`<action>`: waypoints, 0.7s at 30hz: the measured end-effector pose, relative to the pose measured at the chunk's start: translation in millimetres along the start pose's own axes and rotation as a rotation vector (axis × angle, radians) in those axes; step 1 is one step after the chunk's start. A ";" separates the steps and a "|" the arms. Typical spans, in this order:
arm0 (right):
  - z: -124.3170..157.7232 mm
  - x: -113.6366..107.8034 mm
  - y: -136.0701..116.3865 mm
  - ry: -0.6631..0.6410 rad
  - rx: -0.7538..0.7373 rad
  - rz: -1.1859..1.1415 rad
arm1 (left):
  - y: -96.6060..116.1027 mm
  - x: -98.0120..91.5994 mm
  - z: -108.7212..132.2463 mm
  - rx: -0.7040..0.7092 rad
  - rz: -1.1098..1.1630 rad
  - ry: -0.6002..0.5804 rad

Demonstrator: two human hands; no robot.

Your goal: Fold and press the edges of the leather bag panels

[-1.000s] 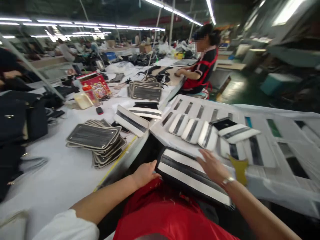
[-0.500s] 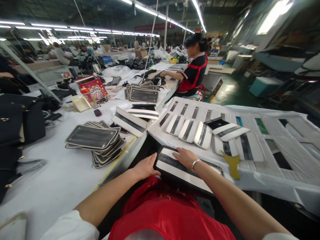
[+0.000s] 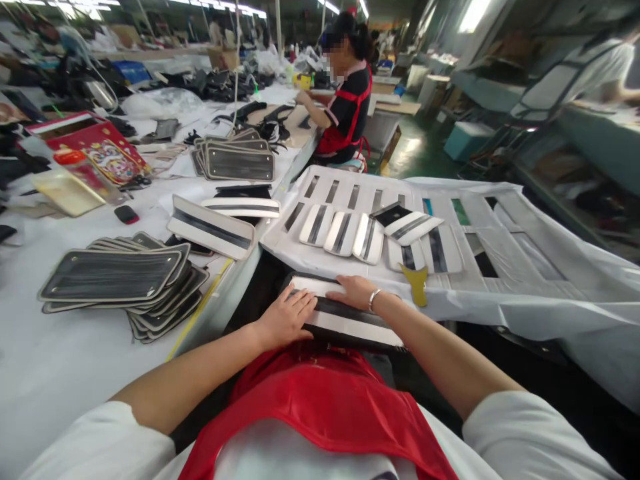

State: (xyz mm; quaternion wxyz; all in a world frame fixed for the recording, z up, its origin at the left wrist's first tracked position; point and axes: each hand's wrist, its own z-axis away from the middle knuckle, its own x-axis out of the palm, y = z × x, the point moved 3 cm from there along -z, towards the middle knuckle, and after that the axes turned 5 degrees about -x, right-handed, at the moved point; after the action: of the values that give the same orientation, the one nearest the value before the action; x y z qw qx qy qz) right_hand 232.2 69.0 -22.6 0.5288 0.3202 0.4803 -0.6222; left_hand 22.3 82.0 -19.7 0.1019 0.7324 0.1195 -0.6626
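Observation:
In front of my red apron lies a long dark-edged piece point(image 3: 350, 327) with white bands and a dark stripe along its middle. My left hand point(image 3: 286, 316) rests on its left end, fingers stretched flat over the white band and stripe. Along the far edge, my right hand point(image 3: 351, 292) lies on the same piece with its fingers extended; a bracelet is on that wrist. The piece's right end is partly behind my right forearm.
Left, on the white table point(image 3: 30, 360), is a stack of dark panels point(image 3: 113, 275) with pale edging. White striped panels point(image 3: 343, 233) and a yellow flat tool point(image 3: 416, 285) lie on the right-hand covered surface. Further off sits a co-worker point(image 3: 345, 100) in a red apron.
My left hand has gone from gripping the piece's left edge to lying flat on its top. My right hand stays on the piece. The view has turned right and tilted down.

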 end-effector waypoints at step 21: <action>42.6 -6.8 71.1 -0.228 -0.003 -0.127 | 83.6 7.6 -73.5 0.153 0.151 0.165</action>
State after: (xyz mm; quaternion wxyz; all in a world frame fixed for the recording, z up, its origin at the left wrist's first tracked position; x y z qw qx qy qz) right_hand 307.1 33.0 -20.6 0.5401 0.2157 0.4374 -0.6859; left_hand 118.5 25.4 -20.5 0.0853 0.7968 0.0211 -0.5979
